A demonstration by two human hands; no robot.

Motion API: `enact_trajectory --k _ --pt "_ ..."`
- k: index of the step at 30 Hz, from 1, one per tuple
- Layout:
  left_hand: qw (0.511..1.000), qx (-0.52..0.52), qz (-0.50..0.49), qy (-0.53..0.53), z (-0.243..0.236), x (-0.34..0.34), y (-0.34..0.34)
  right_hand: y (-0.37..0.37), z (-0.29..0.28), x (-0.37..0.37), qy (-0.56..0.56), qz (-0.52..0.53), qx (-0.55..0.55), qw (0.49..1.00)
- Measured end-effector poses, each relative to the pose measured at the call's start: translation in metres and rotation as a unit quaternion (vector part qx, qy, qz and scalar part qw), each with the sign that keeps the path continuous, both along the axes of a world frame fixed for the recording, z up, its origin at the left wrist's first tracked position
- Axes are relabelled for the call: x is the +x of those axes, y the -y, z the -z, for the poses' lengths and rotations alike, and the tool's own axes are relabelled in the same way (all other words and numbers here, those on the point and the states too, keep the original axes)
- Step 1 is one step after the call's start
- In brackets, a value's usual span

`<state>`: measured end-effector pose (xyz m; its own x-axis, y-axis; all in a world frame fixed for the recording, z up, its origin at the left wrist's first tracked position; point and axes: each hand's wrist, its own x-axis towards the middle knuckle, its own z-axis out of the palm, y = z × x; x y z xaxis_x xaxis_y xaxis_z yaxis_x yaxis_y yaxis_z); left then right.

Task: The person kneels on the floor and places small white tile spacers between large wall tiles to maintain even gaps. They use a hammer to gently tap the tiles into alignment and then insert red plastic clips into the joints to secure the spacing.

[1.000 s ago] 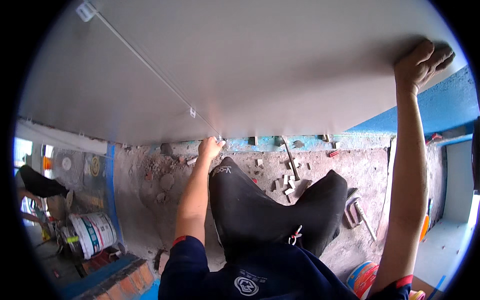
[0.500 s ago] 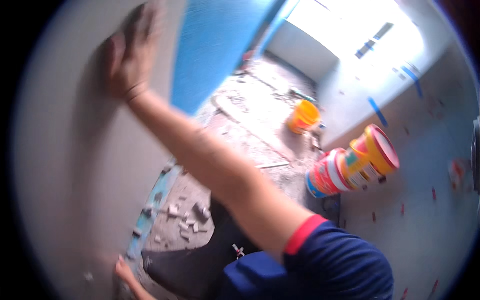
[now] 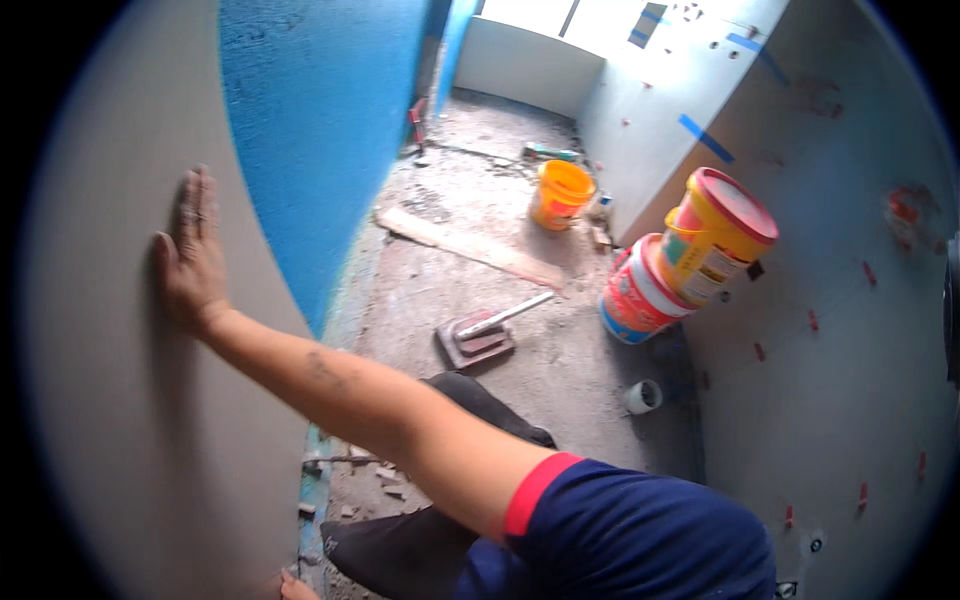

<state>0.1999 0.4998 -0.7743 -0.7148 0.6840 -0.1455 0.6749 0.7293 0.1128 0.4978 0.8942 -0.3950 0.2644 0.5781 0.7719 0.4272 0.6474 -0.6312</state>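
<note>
My right hand [image 3: 192, 262] lies with fingers stretched out against a large grey tile panel [image 3: 105, 400] standing upright on the left. The bare forearm crosses the middle of the view. Beside the panel is a rough blue-painted wall [image 3: 285, 130]. My left hand [image 3: 294, 588] shows only as a few fingertips at the lower edge, near the foot of the panel; what it holds, if anything, is hidden. Small pale pieces [image 3: 390, 475] lie along the panel's base by my dark-trousered leg.
A flat tool with a silver handle [image 3: 470, 342] lies on the dusty floor [image 3: 400, 310], near a pale board [image 3: 460, 243]. An orange bucket [image 3: 560, 205], two stacked buckets [image 3: 645, 298] and a small white container [image 3: 643, 398] stand along the tiled right wall [image 3: 820, 400].
The view has swung right, from facing the panel to looking along the floor past the buckets. My right hand stays on the panel; my left hand has mostly dropped out of view.
</note>
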Motion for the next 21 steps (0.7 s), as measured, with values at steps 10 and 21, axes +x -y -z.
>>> enact_trajectory --k 10,21 --pt "0.998 0.058 -0.036 0.004 -0.011 -0.001 0.013 0.004 0.197 0.121 0.073 -0.093 -0.531 0.839" --pt "0.847 0.444 0.238 -0.173 -0.230 0.156 -0.079 -0.029 0.225 0.112 0.138 -0.168 -0.508 0.834"
